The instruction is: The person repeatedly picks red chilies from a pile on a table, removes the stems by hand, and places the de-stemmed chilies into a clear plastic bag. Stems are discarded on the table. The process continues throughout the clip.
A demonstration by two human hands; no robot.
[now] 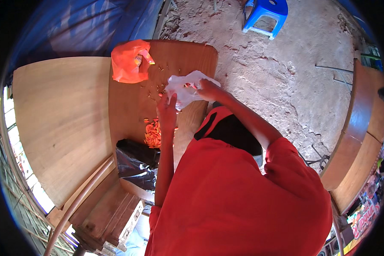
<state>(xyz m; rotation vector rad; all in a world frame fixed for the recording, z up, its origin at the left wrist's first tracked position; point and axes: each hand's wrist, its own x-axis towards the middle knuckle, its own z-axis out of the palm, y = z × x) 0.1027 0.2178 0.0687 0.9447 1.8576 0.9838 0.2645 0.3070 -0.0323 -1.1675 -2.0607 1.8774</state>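
Note:
My left hand (167, 107) holds the near left edge of a thin white plastic bag (187, 92) above the wooden table (192, 118). At the bag's right side is my right hand (208, 89), its fingers closed on the plastic. A few small red pieces, apparently chilies, show at the bag, and whether they lie inside cannot be told. A heap of small orange-red chilies (152, 134) lies on the table beside my left forearm, which hides part of it. Small stems and loose bits (149, 94) are scattered left of the bag.
An orange plastic bag (129, 64) rests at the table's far left. A black plastic bag (136, 163) is at the near left edge, beside a pale wooden board (64, 121). A blue plastic stool (268, 16) stands on the rough floor (275, 80). Wooden benches (348, 134) are at right.

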